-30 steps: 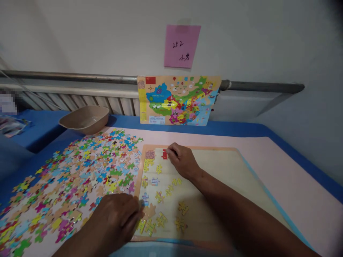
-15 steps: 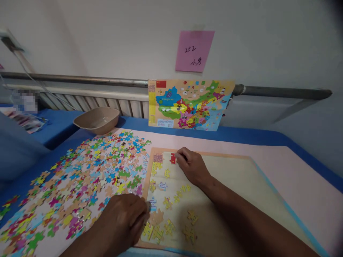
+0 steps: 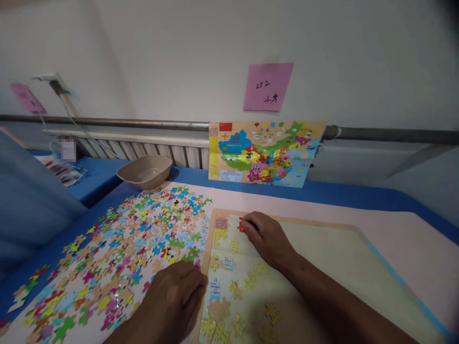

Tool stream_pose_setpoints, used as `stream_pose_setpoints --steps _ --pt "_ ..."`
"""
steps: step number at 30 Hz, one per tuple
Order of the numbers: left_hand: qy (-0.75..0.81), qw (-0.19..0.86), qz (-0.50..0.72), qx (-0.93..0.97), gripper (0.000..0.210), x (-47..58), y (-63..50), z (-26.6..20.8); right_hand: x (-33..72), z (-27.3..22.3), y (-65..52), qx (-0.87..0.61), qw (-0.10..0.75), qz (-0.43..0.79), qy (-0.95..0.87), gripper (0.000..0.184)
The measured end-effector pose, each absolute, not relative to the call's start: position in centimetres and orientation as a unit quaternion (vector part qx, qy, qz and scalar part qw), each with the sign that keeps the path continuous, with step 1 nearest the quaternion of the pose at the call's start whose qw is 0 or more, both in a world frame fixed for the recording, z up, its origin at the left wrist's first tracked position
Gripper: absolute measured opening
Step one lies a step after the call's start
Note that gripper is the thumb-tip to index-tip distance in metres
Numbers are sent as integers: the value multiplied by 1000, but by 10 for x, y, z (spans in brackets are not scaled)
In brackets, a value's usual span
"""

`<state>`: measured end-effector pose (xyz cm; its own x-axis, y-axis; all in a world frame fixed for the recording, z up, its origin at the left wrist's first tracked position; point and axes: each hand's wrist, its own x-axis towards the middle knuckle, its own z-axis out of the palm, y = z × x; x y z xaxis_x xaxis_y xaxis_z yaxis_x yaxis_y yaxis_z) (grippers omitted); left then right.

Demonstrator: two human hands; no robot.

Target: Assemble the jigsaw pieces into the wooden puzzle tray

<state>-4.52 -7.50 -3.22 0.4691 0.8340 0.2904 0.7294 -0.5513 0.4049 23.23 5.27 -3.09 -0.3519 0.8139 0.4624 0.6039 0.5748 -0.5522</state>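
Note:
My right hand (image 3: 267,239) is closed at the upper left of the puzzle board (image 3: 315,258), its thumb and fingertips at a red puzzle piece (image 3: 241,225) that they partly cover. My left hand (image 3: 175,294) rests in a loose fist by the board's left border; its fingertips are hidden, so what they may hold does not show. On the board near the left border lie yellow puzzle pieces (image 3: 234,246), a pale blue piece with print (image 3: 227,263) and a tan piece (image 3: 219,308). Loose puzzle pieces (image 3: 139,239) spread over the pink sheet left of the board.
A tan plastic basin (image 3: 145,172) stands at the back left. The reference map picture (image 3: 265,153) hangs from a metal rail (image 3: 143,123) behind the board, below a pink note (image 3: 268,87). Blue cloth (image 3: 32,205) is at the left edge.
The view has shifted, so the whole scene sits lower and further right. Both hands keep nearly the same place and pose relative to the board.

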Motion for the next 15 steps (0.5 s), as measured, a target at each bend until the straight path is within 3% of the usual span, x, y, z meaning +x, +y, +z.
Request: stream_pose_setpoints --steps 15 --pt "405 142 216 877 22 -33 -85 -27 233 -33 54 -441 366 142 -807 21"
